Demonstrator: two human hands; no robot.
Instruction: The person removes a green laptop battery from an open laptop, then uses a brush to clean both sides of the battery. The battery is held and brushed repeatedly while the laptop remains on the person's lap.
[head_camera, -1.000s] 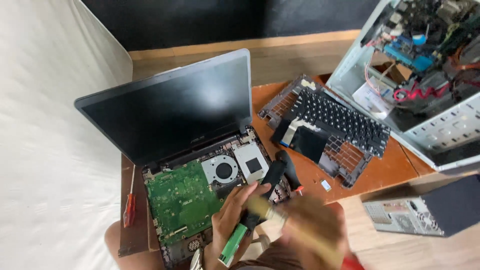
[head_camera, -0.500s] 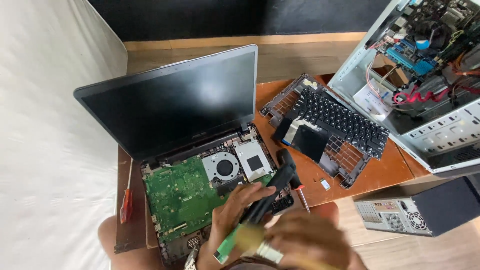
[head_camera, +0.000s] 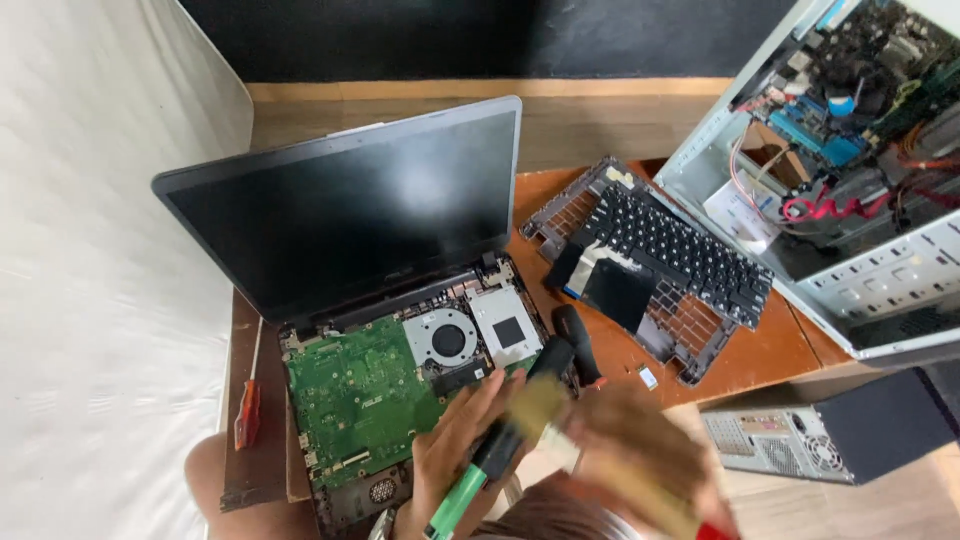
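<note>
Between the earlier views and this one, the right hand (head_camera: 640, 450) has swept up and leftward with a brush (head_camera: 540, 408), so the pale bristles now lie over the black-and-green tool (head_camera: 500, 450) rather than below it; the opened laptop (head_camera: 380, 300) has not shifted. Left hand (head_camera: 455, 450): fingers curled and closed around the tool, whose green end points toward the viewer and whose black end reaches the edge of the exposed green circuit board (head_camera: 365, 395). Right hand: blurred by motion, apparently clamped on the brush handle, though the exact finger positions cannot be told. Beside the board sit the round cooling fan (head_camera: 445, 340) and a silver plate with a dark square (head_camera: 508, 330). On the brown tabletop (head_camera: 760, 350) to the right rest the detached keyboard frame (head_camera: 660, 255) and a small dark oblong part (head_camera: 578, 340); an open desktop tower (head_camera: 850, 180) stands further right, and a red-handled screwdriver (head_camera: 246, 410) lies at the left edge. To brush well, strokes are best kept light and directed away from the board, with the left hand holding the tool steady and clear of the fan blades, so loosened dust does not settle back on the components.
</note>
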